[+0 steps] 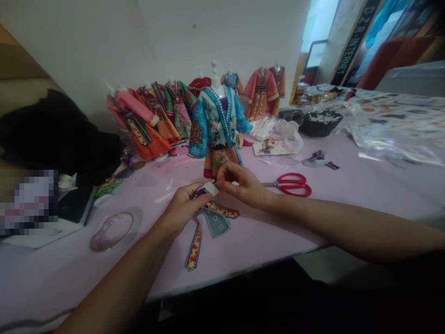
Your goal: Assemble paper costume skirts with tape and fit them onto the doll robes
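My left hand [181,204] and right hand [243,183] meet just in front of the blue doll [218,125], both pinching one small white strip [211,187] between thumb and fingertips. Under my left hand lie patterned cutouts [212,222] on the pink table [347,195]. Red scissors [292,184] rest right of the doll's base, near my right wrist.

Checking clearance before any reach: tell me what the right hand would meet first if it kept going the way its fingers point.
The right hand points left, so it would probably meet the left hand first, at the small white piece both pinch.
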